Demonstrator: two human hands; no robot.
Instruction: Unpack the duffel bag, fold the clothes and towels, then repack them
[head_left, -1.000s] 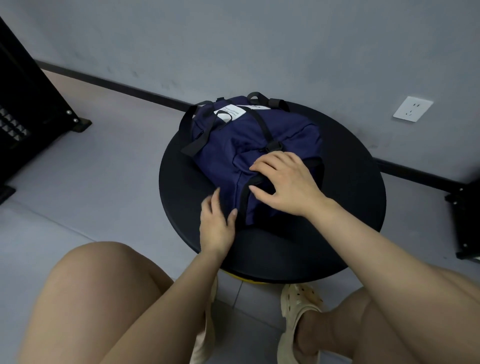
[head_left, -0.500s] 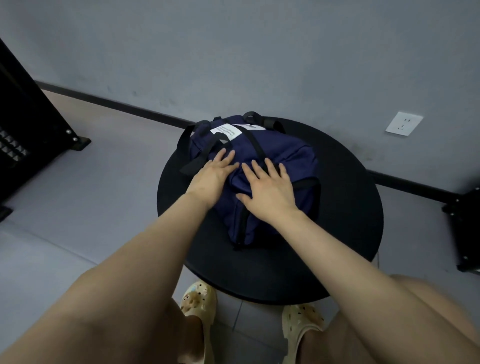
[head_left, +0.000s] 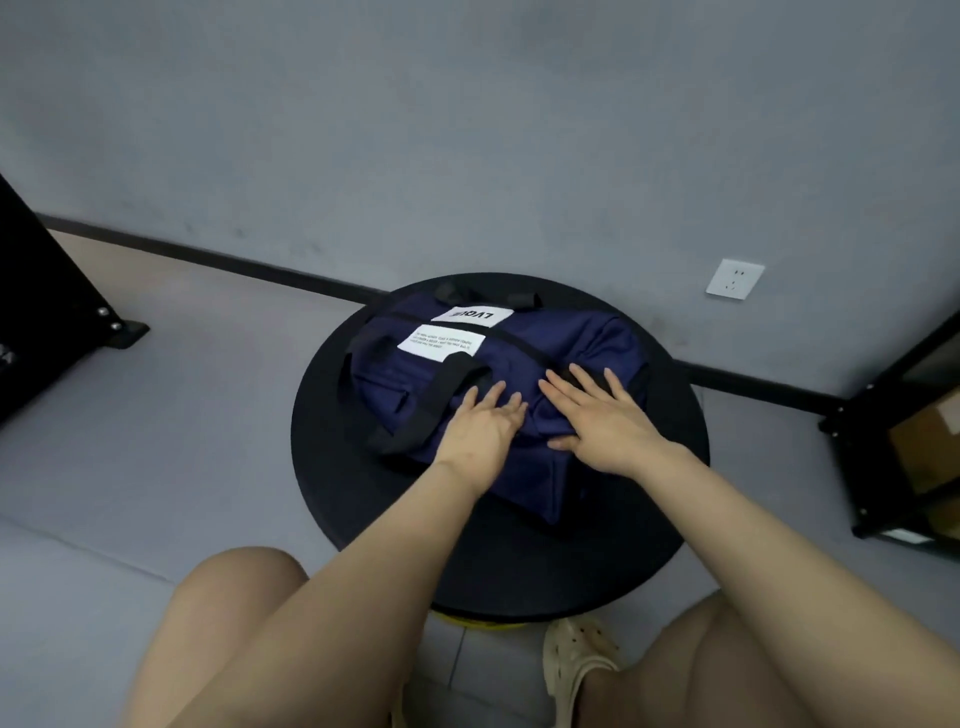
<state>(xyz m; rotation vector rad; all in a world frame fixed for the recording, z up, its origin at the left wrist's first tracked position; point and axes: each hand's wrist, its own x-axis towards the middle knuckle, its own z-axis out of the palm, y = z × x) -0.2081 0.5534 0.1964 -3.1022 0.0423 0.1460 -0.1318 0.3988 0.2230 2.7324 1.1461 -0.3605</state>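
Hands flat on a zipped navy duffel bag (head_left: 524, 379): you sit at a round black surface (head_left: 639, 551) with the bag lying across its middle, both labels facing up. Your left hand (head_left: 480, 428) and right hand (head_left: 605, 423) rest side by side on its near side, fingers straight and spread, gripping nothing. By the look of it, the job has barely begun: the bag appears closed and full, no clothes or towels are out, so unpacking, folding and repacking all lie ahead. The bag's long axis runs left to right, tilted a little so that its right end sits nearer you. One black handle (head_left: 431, 395) loops over the left half.
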